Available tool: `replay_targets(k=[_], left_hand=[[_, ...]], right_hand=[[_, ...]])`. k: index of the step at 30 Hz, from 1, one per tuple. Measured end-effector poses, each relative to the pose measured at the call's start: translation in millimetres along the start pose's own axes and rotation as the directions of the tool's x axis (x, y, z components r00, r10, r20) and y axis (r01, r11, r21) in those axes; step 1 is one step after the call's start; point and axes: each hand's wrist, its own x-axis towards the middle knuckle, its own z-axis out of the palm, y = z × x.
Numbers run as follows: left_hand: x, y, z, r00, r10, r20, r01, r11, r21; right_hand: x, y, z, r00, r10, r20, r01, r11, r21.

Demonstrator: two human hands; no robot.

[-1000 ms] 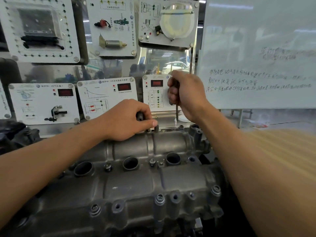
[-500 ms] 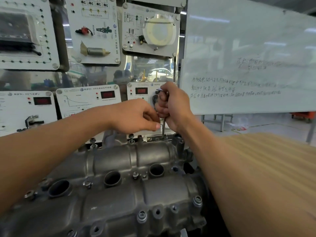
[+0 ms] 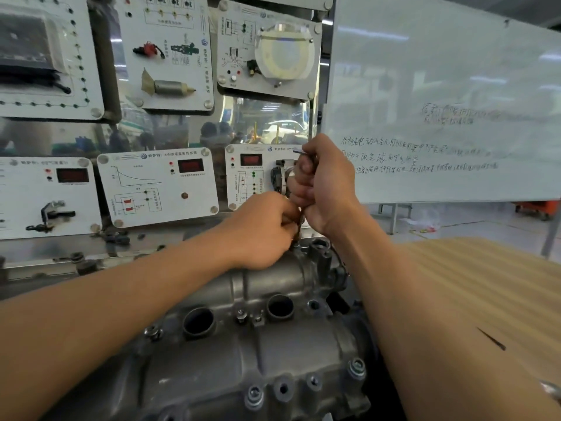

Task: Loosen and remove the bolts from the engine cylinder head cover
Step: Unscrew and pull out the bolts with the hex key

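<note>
- Panels [image 3: 158, 186] on the wall behind, from far left to centre.
- Left hand [image 3: 264, 229] is over the cover's back edge. Fingers are curled and pinch the tool's shaft low down.
- Cover [image 3: 243, 354] fills bottom centre: grey cast metal with two open round holes on top.
- Bolts [image 3: 254, 393] sit in the front edge, one more at the front right corner. Another sits left of the holes.
- Tool [image 3: 299, 223] stands near upright between the hands, tip down on a back-edge bolt [image 3: 295, 246]. Can't tell if it's engaged.
- Right hand [image 3: 328, 183] is a fist wrapped round the tool's handle, touching the left hand.
- Whiteboard [image 3: 440, 86] behind on the right, with handwriting on it.
- Wooden worktop [image 3: 485, 284] on the right, just beside the cover.
</note>
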Motion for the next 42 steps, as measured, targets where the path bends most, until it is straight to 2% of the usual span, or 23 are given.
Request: replay_targets(k=[3, 7, 11, 16, 19, 22, 28, 33, 42], left_hand=[[-5.0, -0.4, -1.8, 0.995, -0.087, -0.042, 0.075, 0.969, -0.237], [-6.4, -2.9, -4.0, 0.994, -0.11, 0.014, 0.107, 0.915, -0.388], [-3.3, -4.7, 2.1, 0.998, -0.058, -0.034, 0.046, 0.959, -0.281], [-1.5, -6.2, 5.2, 0.993, -0.035, -0.109, 0.017, 0.986, -0.164], [-0.9, -6.1, 3.5, 0.995, -0.032, -0.096, 0.019, 0.99, -0.141], [-1.1, -6.7, 4.5, 0.995, -0.032, -0.096, 0.021, 0.992, -0.122], [-0.8, -5.9, 4.8, 0.995, -0.028, -0.092, 0.019, 0.996, -0.089], [-1.3, -6.6, 5.4, 0.995, -0.016, -0.099, 0.007, 0.996, -0.085], [-2.5, -7.5, 7.9, 0.993, 0.023, -0.117, -0.036, 0.993, -0.111]], right_hand=[[-3.3, -0.5, -0.1, 1.0, 0.008, -0.009, -0.008, 1.0, 0.016], [-6.1, -1.2, -1.2, 0.999, 0.033, -0.003, -0.033, 0.998, 0.045], [-6.8, 1.8, -2.7, 0.999, -0.01, 0.03, 0.011, 1.0, -0.013], [-7.4, 4.1, 0.8, 0.984, -0.167, 0.07, 0.177, 0.968, -0.177], [-8.4, 2.1, 0.7, 0.969, -0.23, 0.091, 0.243, 0.953, -0.179], [-10.8, 2.5, 2.2, 0.967, -0.223, 0.124, 0.242, 0.957, -0.163], [-10.6, 6.9, 4.7, 0.923, -0.378, -0.078, 0.352, 0.908, -0.226], [-12.9, 5.1, 9.1, 0.963, -0.264, -0.054, 0.26, 0.962, -0.082], [-8.6, 0.3, 6.6, 0.979, -0.16, 0.128, 0.166, 0.985, -0.037]])
